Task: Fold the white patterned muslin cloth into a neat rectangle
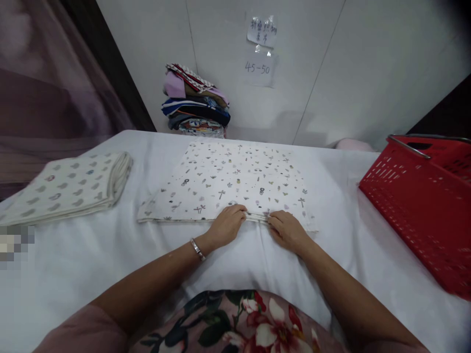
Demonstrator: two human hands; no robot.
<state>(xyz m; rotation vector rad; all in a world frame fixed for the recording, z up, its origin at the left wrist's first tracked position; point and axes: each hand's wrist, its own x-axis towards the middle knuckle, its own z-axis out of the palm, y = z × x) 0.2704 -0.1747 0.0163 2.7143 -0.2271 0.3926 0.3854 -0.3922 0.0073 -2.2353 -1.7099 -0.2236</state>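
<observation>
A white cloth printed with small palm trees and other little shapes lies folded in layers on the white-covered table. At the middle of its near edge, my left hand is closed, fingers on top and pinching the stacked layers. A short way to the right, my right hand grips the same edge with curled fingers. Between the two hands the folded layers show as thin lines. The thumbs are mostly hidden. The cloth's left near corner shows a bit of the underlying layer.
On the left lies a thick folded cloth with grey spots. A red plastic basket with a metal handle stands at right. Behind the table, a stack of folded fabrics rests against the wall, where paper notes are taped.
</observation>
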